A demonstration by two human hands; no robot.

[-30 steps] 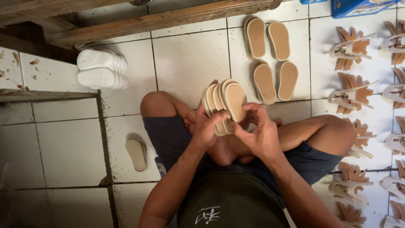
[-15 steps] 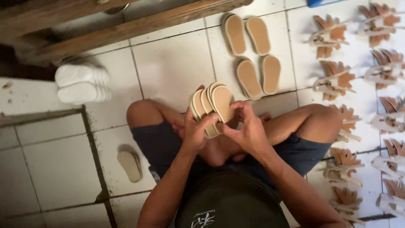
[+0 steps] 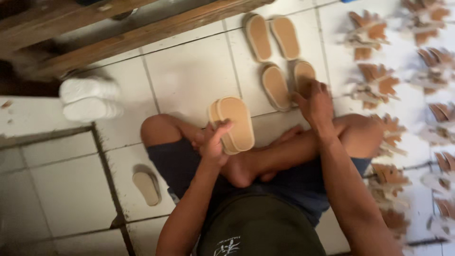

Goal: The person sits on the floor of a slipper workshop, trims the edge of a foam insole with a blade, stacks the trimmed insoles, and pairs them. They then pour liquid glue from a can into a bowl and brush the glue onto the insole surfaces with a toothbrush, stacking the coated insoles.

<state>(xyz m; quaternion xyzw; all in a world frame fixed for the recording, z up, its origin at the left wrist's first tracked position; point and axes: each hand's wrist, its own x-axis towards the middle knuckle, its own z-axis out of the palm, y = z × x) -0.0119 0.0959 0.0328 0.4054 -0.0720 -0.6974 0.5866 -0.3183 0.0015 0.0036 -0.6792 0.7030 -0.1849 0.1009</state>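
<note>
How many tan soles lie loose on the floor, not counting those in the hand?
5: four in two pairs ahead, the right hand on one; one by the left knee. The left hand holds a stack.

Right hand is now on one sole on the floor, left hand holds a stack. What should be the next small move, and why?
Probably let go of that sole: the right hand rests on the sole lying level beside three others in two neat pairs, while the left hand holds the stack of soles.
</note>
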